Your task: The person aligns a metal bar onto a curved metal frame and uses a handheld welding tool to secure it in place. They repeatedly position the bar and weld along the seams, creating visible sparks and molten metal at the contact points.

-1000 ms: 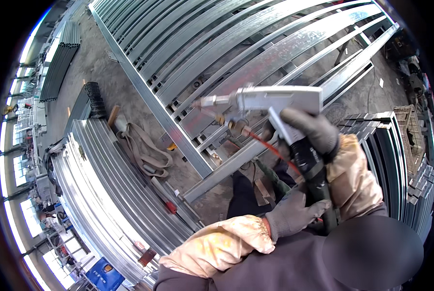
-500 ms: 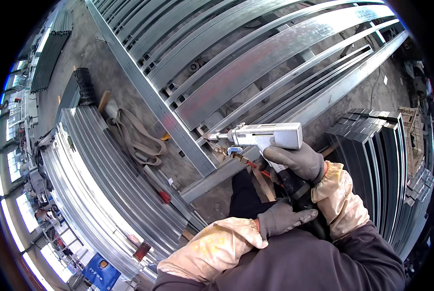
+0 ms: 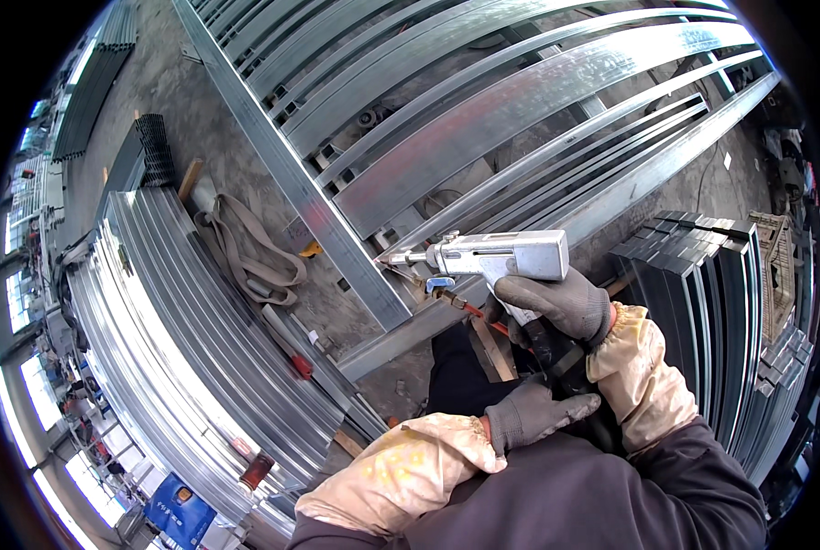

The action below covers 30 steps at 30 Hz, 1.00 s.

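Observation:
In my right hand (image 3: pixel 561 307), gloved in grey, is a silver welding gun (image 3: pixel 511 255), the fingers closed round its grip. Its narrow nozzle points left, the tip at the inner edge of a galvanized steel beam (image 3: pixel 336 238), near the joint with a cross rail; whether it touches is hard to tell. Under the nozzle sits a valve with a blue handle (image 3: pixel 440 284) on an orange-red hose (image 3: pixel 474 310). My left hand (image 3: pixel 540 417), also in a grey glove, lies below the gun across a black hose (image 3: pixel 602 431), one finger stretched along it and the others curled.
A large frame of parallel steel rails (image 3: pixel 483 147) fills the far side. Stacked steel profiles (image 3: pixel 217 339) lie at left, beside a crumpled webbing strap (image 3: pixel 245 247). Another steel stack (image 3: pixel 694 275) stands close by my right arm. A wooden strip (image 3: pixel 492 348) lies beneath the gun.
The view has turned slightly, so the surroundings appear shifted. The gun's nozzle sits a touch further left against the beam. Both hands keep their holds.

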Available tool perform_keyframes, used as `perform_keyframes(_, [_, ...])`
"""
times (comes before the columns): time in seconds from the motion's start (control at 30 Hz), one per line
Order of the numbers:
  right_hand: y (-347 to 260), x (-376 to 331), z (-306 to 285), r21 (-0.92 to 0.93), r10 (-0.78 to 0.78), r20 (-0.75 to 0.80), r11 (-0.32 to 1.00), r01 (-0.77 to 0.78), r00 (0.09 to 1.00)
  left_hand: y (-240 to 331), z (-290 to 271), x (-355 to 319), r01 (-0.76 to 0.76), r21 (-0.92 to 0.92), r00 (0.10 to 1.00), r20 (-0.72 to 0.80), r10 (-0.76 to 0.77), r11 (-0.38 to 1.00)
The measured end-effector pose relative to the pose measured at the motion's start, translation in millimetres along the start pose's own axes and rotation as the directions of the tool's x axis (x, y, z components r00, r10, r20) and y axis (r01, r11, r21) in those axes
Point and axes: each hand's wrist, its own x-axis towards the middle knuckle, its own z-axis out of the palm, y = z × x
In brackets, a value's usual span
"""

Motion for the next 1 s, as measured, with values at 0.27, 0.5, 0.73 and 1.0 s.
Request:
perform_keyframes(0.27, [-3.2,-0.6,0.5,0.055,0.091,-0.022,0.994,-0.09,0.996,21.7,-4.5,-6.9,0.068,-0.012,0.997,-0.027,-0.068,0.998])
perform_keyframes(0.5, [0.5,1.0,-1.3,0.031,0.075,-0.014,0.997,-0.075,0.997,20.5,0.2,-8.4,0.05,-0.184,0.994,-0.083,-0.066,0.982])
perform_keyframes(0.73, [1.6,1.8,-2.0,0.01,0.043,-0.028,0.999,-0.043,0.999,22.3,-1.0,-9.9,0.056,-0.177,0.995,-0.071,-0.069,0.983])
perform_keyframes(1.0, [9.4,3.3,2.7,0.01,-0.029,-0.119,0.999,0.03,0.992,30.3,-4.2,-12.5,0.092,-0.137,0.993,-0.056,-0.1,0.986])
